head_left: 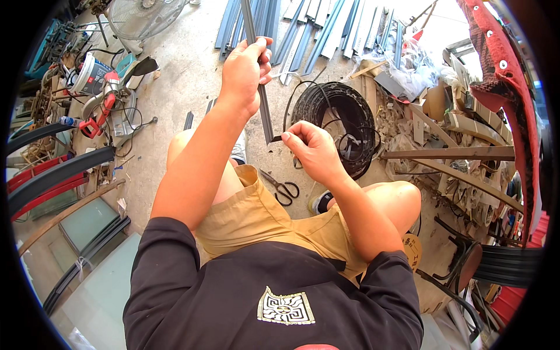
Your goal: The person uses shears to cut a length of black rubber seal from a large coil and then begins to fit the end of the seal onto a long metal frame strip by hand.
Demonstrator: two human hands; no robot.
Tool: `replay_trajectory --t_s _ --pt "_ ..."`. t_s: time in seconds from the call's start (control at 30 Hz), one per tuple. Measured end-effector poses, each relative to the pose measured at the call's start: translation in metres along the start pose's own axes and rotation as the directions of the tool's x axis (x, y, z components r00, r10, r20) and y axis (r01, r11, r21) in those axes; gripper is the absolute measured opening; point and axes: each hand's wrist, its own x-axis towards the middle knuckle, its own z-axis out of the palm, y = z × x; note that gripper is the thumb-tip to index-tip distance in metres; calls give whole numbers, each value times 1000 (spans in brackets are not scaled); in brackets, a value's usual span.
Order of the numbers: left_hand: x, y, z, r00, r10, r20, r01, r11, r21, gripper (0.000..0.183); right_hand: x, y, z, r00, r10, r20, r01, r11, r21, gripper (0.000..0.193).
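My left hand is wrapped round a long dark grey profile bar, which runs from the far edge of the view down to a near end between my knees. At that near end, my right hand pinches the tip of a short black strip between thumb and forefinger. The strip sticks out sideways from the bar and looks like rubber seal. Just beyond my right hand sits a big coil of black strip. Dark-handled scissors lie on the floor between my legs.
Many dark and white profile bars lie on the far floor. A heap of scrap and plastic fills the right side. At left are a red power tool, a bucket, a fan and glass panes.
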Motion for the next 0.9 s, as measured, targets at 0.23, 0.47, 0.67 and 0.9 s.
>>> replay_trajectory --t_s 0.23,0.47,0.67,0.9 --pt "0 0 0 1000 -3 -1 3 1000 3 16 0 0 1 1000 -3 6 3 1000 6 25" --pt "0 -1 0 1000 -8 -3 8 1000 18 16 0 1 1 1000 4 11 -4 1000 8 25" --pt "0 -1 0 1000 -10 1 10 1000 26 16 0 0 1 1000 8 8 -8 1000 -12 25" --pt "0 -2 0 1000 -11 2 11 1000 23 16 0 1 1 1000 7 9 -7 1000 -5 25"
